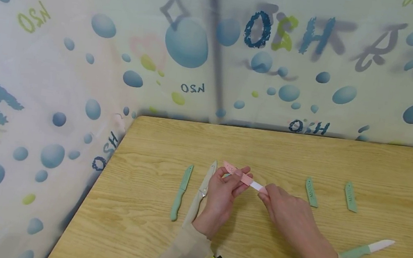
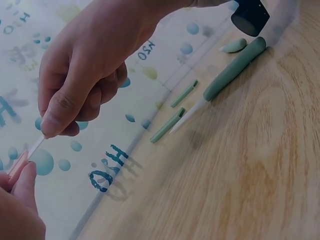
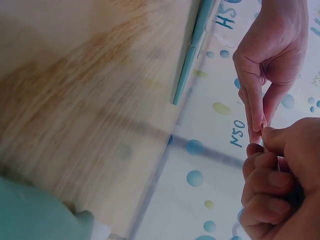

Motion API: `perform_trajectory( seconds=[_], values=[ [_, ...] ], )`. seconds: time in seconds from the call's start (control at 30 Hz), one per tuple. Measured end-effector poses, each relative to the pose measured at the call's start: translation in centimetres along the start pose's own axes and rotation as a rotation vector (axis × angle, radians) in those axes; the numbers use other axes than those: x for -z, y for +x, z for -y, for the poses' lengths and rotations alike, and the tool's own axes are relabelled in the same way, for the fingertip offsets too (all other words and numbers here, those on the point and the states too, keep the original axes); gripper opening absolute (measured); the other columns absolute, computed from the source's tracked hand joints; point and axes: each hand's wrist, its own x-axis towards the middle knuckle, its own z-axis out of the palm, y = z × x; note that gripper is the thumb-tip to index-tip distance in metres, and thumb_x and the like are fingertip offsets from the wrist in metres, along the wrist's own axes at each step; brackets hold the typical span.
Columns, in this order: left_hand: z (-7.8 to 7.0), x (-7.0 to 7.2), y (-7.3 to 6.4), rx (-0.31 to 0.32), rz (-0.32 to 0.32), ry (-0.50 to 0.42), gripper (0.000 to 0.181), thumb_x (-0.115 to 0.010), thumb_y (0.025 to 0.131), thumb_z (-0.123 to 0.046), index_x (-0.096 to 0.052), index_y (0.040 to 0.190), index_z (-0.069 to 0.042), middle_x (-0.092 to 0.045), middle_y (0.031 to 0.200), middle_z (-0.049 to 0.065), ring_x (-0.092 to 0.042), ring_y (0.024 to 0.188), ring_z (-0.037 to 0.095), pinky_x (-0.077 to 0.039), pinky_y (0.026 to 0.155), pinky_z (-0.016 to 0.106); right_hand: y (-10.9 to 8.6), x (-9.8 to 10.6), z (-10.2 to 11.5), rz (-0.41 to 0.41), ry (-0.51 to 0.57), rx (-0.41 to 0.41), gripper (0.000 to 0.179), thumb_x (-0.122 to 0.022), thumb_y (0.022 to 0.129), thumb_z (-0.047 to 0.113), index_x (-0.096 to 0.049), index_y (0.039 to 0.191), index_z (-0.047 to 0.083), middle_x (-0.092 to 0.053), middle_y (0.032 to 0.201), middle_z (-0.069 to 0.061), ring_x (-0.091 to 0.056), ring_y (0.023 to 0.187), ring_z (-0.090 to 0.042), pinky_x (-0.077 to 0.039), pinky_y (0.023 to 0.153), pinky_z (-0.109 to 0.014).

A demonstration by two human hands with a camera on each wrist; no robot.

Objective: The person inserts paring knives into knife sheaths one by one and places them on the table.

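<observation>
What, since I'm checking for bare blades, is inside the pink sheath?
The white blade runs into the pink sheath; a bare stretch shows before the right hand. What lies inside, and the tip, is hidden.

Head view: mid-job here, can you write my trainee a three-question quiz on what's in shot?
1. Choose: the left hand pinches a sheath that is (a) green, (b) pink, (c) white.
2. True or false: the two green sheaths lie apart from each other.
3. Fill in: the green-handled knife nearest the right hand has a ____ blade.

Key: 1, b; 2, true; 3, white.
</observation>
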Motion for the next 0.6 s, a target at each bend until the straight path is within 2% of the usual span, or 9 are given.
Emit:
perform_trajectory(
  seconds=[0.13,0.37,0.6],
  values=[
    [-0.04,-0.14,-0.11,0.003,-0.002,-0.003,0.016,-0.057,0.106,-0.002,-0.047,0.117,0.003,-0.066,0.124,0.033,-0.069,0.114,0.038,-0.059,0.092,0.034,0.04,0.03,0.06,0.01,-0.001,-0.008,0.022,-0.07,0.101,0.025,-0.055,0.092,0.01,-0.03,0.063,0.008,-0.026,0.047,-0.005,-0.019,0.039,-0.022],
    [0.12,-0.19,-0.12,0.001,-0.008,-0.007,0.019,-0.058,0.105,-0.002,-0.047,0.119,0.006,-0.069,0.121,0.031,-0.073,0.106,0.03,-0.06,0.091,0.034,0.08,-0.02,0.12,-0.001,0.002,-0.005,0.022,-0.068,0.102,0.025,-0.056,0.092,0.009,-0.031,0.063,0.008,-0.027,0.047,-0.006,-0.02,0.038,-0.023],
    [0.06,-0.35,-0.16,0.012,-0.018,-0.012,0.016,-0.057,0.105,0.0,-0.048,0.117,0.005,-0.069,0.121,0.03,-0.07,0.113,0.037,-0.06,0.092,0.035,0.09,-0.1,0.04,-0.038,0.002,0.02,0.029,-0.056,0.108,0.033,-0.056,0.093,0.009,-0.032,0.063,0.008,-0.027,0.047,-0.006,-0.021,0.037,-0.023]
  ],
)
